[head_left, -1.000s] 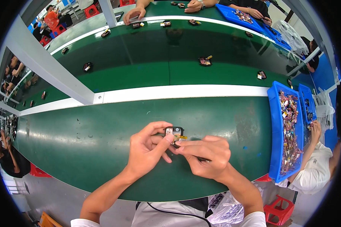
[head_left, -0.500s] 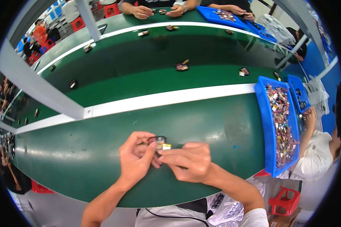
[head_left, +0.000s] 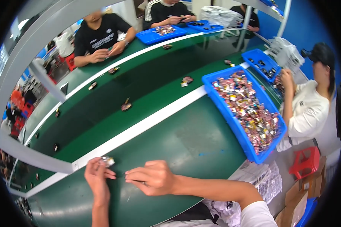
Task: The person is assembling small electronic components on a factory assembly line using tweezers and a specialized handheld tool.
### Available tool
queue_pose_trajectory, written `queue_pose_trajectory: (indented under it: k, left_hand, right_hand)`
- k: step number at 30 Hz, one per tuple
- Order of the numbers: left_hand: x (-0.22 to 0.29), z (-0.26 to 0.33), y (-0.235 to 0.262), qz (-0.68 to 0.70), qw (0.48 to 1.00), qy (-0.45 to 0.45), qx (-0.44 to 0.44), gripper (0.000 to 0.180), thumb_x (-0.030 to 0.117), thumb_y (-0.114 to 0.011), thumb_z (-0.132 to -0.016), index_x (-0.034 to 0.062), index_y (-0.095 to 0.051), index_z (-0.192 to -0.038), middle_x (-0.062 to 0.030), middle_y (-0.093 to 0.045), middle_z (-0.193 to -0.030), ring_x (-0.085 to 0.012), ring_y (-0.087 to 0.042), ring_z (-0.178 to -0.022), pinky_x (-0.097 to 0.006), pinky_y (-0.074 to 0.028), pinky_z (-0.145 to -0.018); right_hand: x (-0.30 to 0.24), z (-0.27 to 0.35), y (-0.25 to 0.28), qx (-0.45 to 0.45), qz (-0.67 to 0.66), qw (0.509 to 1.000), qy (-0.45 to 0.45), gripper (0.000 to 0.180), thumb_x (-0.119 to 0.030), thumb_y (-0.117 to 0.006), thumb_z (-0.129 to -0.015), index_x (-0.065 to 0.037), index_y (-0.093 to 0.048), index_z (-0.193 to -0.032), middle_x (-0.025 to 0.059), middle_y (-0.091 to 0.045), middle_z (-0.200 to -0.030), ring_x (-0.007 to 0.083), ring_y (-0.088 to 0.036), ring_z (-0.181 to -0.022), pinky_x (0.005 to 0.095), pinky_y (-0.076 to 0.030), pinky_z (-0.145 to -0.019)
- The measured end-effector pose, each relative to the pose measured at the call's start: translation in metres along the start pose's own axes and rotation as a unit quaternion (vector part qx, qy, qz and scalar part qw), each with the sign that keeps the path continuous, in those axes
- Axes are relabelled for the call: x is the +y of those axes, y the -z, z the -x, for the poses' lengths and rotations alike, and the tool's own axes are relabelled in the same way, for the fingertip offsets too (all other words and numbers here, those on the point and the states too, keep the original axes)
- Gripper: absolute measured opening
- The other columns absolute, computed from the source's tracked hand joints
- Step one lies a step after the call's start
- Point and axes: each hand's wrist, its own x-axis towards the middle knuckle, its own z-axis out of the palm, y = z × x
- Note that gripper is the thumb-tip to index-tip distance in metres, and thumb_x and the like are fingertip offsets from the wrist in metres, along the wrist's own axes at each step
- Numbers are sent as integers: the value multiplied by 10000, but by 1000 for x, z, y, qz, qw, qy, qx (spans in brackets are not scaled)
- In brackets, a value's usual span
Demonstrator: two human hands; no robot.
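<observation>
Both hands had drawn apart since the earlier frame, and the view had swung round, leaving them in the lower left of the frame. The left hand (head_left: 96,176) gripped a small device (head_left: 108,162) at its fingertips, the remaining fingers loosely curled. The right hand (head_left: 154,178) was closed, thumb against fingers, on what looked like a slim dark tool (head_left: 143,183), mostly hidden, pointing up and left. So the device lay up and to the left of the right hand, with a gap between the two where the green counter (head_left: 161,147) showed; the left hand was the nearer, and which way the device's long axis ran was too blurred to tell. Just above it, a white rail (head_left: 151,122) climbed from lower left toward upper right. Past that, small dark pieces (head_left: 126,105) lay spaced along a green strip. A large blue tray (head_left: 232,122), heaped with small mixed parts, stood right of centre, well apart from both hands but nearer the right one, its long axis slanting down to the right; a co-worker in a white shirt (head_left: 308,109) was beyond it.
</observation>
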Motion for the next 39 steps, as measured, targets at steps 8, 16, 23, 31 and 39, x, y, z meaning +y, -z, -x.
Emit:
queue_pose_trajectory:
  k: [8,16,23,31,39]
  left_hand:
    - [-28,-174,60,-110,982,-127,82,195,114,-614,-988,-6,-586,-1139,-90,-677,-907,-136,-678,-642,-224,-536,-522]
    - [-53,-242,104,-527,811,-182,180,269,91,-570,-956,-53,-613,-1179,-199,-669,-1072,-351,-679,-914,-441,-530,-808]
    - [-27,-211,10,-412,869,-271,44,276,95,-556,-958,-51,-632,-1180,-181,-675,-1045,-272,-656,-729,-378,-522,-593]
    - [-29,-227,-35,-243,967,-34,-75,174,129,-615,-947,-17,-681,-1016,-56,-625,-799,-76,-501,-447,-229,-370,-335]
    - [-17,-216,-56,-276,954,-25,-117,194,171,-646,-960,-21,-661,-966,-50,-626,-784,-72,-503,-477,-225,-407,-352]
  right_hand:
    - [-1,4,-13,-32,-8,999,-32,98,-86,-741,-811,-80,-653,-853,-4,-644,-804,202,-509,-537,316,-398,-507]
    - [3,8,-14,-1,-19,999,-41,116,-98,-709,-843,-80,-595,-854,30,-527,-668,246,-437,-502,351,-359,-525]
    - [5,17,-16,-20,-24,998,-45,131,-92,-706,-838,-80,-579,-863,29,-546,-686,253,-440,-495,363,-366,-535]
    - [5,11,-19,-7,-30,998,-48,131,-87,-707,-828,-81,-582,-868,41,-559,-693,267,-444,-498,368,-369,-541]
    - [-1,8,-15,-26,-23,998,-50,139,-86,-701,-824,-77,-562,-826,46,-517,-659,275,-453,-509,374,-363,-537]
